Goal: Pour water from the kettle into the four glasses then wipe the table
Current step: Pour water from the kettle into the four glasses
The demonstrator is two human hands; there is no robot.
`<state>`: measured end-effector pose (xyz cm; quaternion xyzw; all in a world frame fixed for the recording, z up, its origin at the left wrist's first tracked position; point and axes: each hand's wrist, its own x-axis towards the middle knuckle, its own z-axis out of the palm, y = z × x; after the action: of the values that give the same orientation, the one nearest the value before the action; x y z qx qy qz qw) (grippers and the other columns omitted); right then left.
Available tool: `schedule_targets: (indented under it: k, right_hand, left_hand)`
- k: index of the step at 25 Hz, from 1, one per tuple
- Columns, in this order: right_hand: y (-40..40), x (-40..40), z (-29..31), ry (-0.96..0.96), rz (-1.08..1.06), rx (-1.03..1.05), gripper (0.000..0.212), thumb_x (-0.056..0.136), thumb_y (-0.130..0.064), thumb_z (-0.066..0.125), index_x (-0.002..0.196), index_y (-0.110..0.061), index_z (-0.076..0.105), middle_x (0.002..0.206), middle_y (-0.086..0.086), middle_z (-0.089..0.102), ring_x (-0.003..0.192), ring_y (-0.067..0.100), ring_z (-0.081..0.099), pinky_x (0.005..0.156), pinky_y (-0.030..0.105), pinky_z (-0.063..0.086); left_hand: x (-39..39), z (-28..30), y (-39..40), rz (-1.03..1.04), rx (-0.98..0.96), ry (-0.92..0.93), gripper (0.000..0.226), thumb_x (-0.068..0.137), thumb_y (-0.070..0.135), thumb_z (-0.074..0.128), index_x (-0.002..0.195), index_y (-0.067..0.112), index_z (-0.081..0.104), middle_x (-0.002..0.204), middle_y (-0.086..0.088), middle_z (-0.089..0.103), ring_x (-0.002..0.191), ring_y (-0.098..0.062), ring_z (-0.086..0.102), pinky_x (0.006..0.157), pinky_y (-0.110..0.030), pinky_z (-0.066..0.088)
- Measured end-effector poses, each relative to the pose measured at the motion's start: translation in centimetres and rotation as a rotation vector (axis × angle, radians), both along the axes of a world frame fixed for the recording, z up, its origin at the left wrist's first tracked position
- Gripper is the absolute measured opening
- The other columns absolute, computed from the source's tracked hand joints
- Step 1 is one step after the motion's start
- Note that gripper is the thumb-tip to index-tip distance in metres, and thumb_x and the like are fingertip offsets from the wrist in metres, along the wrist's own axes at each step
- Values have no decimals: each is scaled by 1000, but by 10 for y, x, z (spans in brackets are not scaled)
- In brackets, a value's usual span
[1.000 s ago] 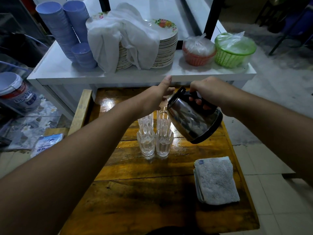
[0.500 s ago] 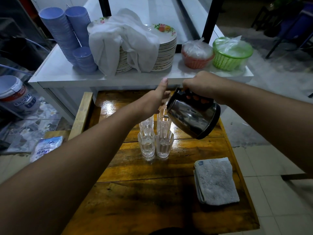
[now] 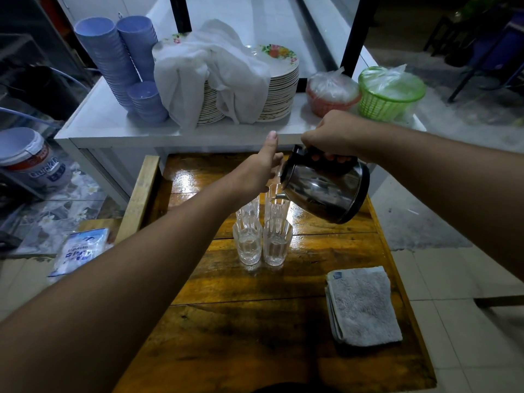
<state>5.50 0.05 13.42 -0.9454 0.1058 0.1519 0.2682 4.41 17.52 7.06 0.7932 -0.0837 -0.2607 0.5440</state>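
Wood fills most of what I see: the table [image 3: 255, 321], glossy planks running out from me toward twelve o'clock, where it meets a white counter [image 3: 113, 123] carrying a stack of plates [image 3: 280, 80] draped with a white cloth [image 3: 209, 72], stacked blue bowls [image 3: 113, 58], and a red basket [image 3: 331, 95] and a green basket [image 3: 388, 95] wrapped in plastic. My right hand [image 3: 331, 134] is closed tight around the black handle of the kettle [image 3: 326, 188], which I hold tipped at about one o'clock, spout down toward nine, its lip just over the rim of the far right glass [image 3: 276, 207]. My left hand [image 3: 261, 171] is curled by the kettle's lid end, thumb up; whether my fingers touch it I cannot tell. At five o'clock a folded grey cloth [image 3: 363, 307] lies near the table's right edge. The four glasses stand in a tight square at the table's middle: the near left glass [image 3: 248, 245] and near right glass [image 3: 276, 241] hold water, the far left glass [image 3: 248, 207] is partly hidden behind my wrist.
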Motion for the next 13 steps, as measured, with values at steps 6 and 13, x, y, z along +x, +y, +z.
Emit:
schedule_targets:
  k: [6,13]
  right_hand:
    - [1,6,2,-38,50,-50,34,87,-37,58,83,-7,74,62,6,64,56,23,56,56,30,46]
    - [5,8,11,-1,131,-84,27,91,-32,58,80,-10,70,58,4,60,53,21,55,53,28,45]
  left_hand:
    - [-1,-1,2,62,-66,59,85,94,70,9,150,14,41,154,-8,43,136,-25,44,111,-48,34]
    - [1,1,7,138,-115,92,84,95,69,11,144,12,49,148,-9,50,129,-27,50,106,-47,41]
